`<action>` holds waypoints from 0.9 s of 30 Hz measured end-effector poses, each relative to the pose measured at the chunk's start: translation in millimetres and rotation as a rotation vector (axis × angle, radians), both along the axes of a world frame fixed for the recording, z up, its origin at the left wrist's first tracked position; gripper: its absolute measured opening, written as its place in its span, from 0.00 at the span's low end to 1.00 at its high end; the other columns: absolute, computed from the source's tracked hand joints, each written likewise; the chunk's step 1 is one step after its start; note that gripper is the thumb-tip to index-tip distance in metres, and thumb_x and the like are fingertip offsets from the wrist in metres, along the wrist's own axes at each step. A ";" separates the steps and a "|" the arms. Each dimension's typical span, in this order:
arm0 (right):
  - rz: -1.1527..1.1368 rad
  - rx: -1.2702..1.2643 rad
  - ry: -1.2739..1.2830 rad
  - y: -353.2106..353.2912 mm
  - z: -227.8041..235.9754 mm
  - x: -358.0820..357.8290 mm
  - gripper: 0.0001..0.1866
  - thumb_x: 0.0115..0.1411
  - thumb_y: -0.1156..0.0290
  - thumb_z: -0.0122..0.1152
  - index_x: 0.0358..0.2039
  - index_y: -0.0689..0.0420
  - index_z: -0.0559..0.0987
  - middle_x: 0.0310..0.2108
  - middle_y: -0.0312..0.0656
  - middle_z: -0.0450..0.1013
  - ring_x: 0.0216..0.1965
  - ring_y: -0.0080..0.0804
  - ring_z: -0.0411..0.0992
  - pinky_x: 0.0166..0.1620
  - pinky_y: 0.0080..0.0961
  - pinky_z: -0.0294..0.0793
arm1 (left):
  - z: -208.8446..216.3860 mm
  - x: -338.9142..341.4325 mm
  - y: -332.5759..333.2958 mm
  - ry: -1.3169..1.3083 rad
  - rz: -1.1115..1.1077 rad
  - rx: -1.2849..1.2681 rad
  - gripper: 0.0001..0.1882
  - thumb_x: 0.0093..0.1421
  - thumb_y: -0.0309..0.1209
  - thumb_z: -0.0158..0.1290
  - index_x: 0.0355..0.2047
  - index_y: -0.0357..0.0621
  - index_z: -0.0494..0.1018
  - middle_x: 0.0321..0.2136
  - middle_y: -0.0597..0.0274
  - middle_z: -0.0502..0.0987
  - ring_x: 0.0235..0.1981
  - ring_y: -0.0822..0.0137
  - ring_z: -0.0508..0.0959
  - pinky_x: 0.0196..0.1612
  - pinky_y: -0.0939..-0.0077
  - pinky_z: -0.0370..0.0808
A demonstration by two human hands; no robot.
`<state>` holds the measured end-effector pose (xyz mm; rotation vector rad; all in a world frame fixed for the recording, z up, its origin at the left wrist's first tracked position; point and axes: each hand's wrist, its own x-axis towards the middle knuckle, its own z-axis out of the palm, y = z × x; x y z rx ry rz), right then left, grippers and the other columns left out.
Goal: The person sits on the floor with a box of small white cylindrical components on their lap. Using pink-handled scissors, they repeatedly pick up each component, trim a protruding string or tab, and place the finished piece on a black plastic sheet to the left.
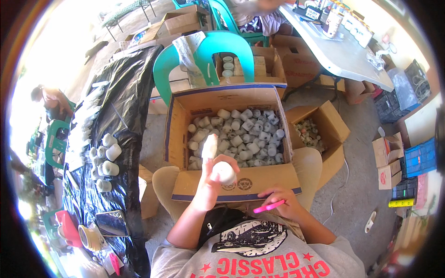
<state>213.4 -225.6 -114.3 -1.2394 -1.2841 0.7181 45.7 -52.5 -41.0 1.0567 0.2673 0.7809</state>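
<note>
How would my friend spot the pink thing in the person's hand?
Find the big open cardboard box full of whitish pieces. By its near flap, the right hand holds a slim pink tool. Unlike the pink object at lower left, this one is in a hand.

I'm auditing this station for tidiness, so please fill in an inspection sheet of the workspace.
Surface: creased black plastic sheet over the left-hand table.
Job's things: large cardboard box, open, holding many whitish pieces; a white cluster of similar ones on the sheet.
Clutter: dark phone on the sheet; slipper on the floor at right.
Left hand: holds one rounded white piece.
Right hand: holds a slim pink tool, exact kind unclear.
Cables: pale cable on the floor, right of the boxes.
Surroundings: green chair beyond the box, cloth over its back; white table with jars at upper right.
</note>
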 end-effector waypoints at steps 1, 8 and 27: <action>0.013 -0.034 0.084 -3.3 -3.1 3.4 0.21 0.64 0.55 0.49 0.23 0.58 0.77 0.20 0.41 0.72 0.29 0.32 0.74 0.33 0.29 0.75 | -2.8 1.2 0.2 0.138 0.051 0.174 0.32 0.61 0.39 0.49 0.62 0.44 0.50 0.36 0.57 0.70 0.32 0.71 0.70 0.35 0.79 0.70; 0.054 -0.236 1.335 15.3 9.8 55.3 0.24 0.64 0.43 0.42 0.37 0.53 0.70 0.32 0.44 0.72 0.36 0.40 0.76 0.39 0.50 0.77 | -14.2 10.1 0.0 0.706 0.151 0.489 0.12 0.52 0.28 0.62 0.32 0.39 0.71 0.23 0.63 0.75 0.25 0.71 0.75 0.31 0.75 0.73; -0.136 -0.123 0.238 24.2 92.6 -1.3 0.20 0.66 0.74 0.48 0.56 0.62 0.58 0.36 0.46 0.72 0.26 0.24 0.71 0.29 0.19 0.73 | -44.6 11.3 -5.3 0.793 0.276 0.509 0.17 0.48 0.34 0.65 0.30 0.38 0.70 0.22 0.57 0.77 0.23 0.61 0.79 0.29 0.70 0.75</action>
